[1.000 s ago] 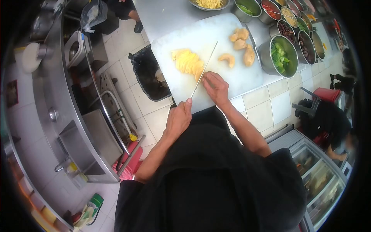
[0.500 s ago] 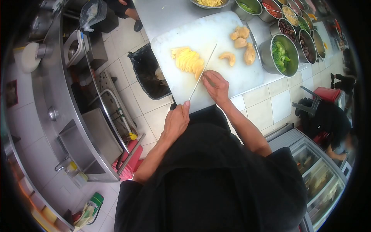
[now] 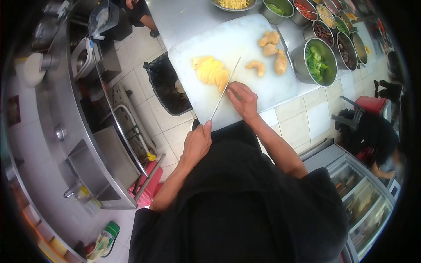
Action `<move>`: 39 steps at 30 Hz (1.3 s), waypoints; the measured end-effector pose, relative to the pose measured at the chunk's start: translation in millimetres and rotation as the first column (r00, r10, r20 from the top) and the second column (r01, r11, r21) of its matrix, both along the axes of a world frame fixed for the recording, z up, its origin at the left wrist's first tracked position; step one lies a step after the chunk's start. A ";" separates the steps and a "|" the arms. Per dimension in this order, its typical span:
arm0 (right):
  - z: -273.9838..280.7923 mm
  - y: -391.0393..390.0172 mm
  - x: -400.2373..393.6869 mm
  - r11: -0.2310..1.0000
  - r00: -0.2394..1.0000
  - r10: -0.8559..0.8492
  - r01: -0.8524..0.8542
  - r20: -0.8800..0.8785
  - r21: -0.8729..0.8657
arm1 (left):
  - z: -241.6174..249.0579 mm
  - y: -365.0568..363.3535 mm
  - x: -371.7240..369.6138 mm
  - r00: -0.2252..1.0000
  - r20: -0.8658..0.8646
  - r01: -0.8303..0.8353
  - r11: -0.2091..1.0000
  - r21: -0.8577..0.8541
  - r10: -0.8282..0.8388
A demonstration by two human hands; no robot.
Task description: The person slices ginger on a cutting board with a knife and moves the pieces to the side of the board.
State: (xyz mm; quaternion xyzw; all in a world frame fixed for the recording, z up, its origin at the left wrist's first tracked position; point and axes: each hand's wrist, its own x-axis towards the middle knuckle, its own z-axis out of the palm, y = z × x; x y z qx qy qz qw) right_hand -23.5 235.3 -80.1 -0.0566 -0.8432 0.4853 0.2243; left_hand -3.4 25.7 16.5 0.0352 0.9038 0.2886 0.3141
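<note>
My left hand point(image 3: 197, 142) is shut on the handle of a long thin knife point(image 3: 224, 88), whose blade runs across the white cutting board point(image 3: 245, 30). The blade lies between a fanned pile of yellow slices point(image 3: 209, 71) on its left and my right hand point(image 3: 242, 100) on its right. That hand presses down, fingers curled, on a piece hidden beneath it, right against the blade. Three unsliced pale yellow pieces point(image 3: 272, 49) rest farther back on the board.
Several steel bowls of ingredients, one with greens point(image 3: 315, 62), line the counter right of the board. A black bin point(image 3: 169, 85) stands on the tiled floor left of it. Steel sinks point(image 3: 94, 168) lie at left. Another person crouches by a red stool point(image 3: 372, 105) at right.
My left hand has drawn the knife back toward my body, sliding the blade along beside my right hand. The right hand has barely moved.
</note>
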 end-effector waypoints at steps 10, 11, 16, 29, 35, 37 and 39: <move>-0.9 0.2 0.3 1.000 0.998 -0.019 0.019 0.059 -0.013 | -8.9 12.1 -7.2 1.000 0.004 0.005 1.000 -0.013 -0.005; -1.1 -0.6 0.1 1.000 0.998 -0.009 0.010 0.061 -0.026 | -9.8 10.7 -7.1 1.000 0.006 0.008 1.000 -0.013 -0.008; -6.9 -0.7 -1.7 0.999 0.999 -0.007 0.009 0.046 -0.036 | -9.5 11.3 -12.2 1.000 0.027 -0.014 1.000 -0.018 0.015; -5.4 -6.7 -6.8 0.998 0.999 -0.050 0.050 0.013 0.025 | -5.8 7.0 -22.8 0.998 0.049 -0.041 0.998 0.045 0.039; -3.3 -7.0 -7.9 0.999 0.999 -0.052 0.052 0.000 0.007 | -11.0 7.5 -23.1 0.999 0.047 -0.025 0.999 0.041 0.023; -3.6 -6.6 -8.1 0.999 0.999 -0.048 0.048 -0.003 -0.005 | -9.7 11.3 -27.1 0.998 0.061 -0.025 0.999 0.038 0.023; -3.6 -7.2 -8.3 0.999 0.999 -0.043 0.043 -0.005 -0.021 | -12.7 12.6 -28.7 0.998 0.054 -0.022 0.999 0.043 0.020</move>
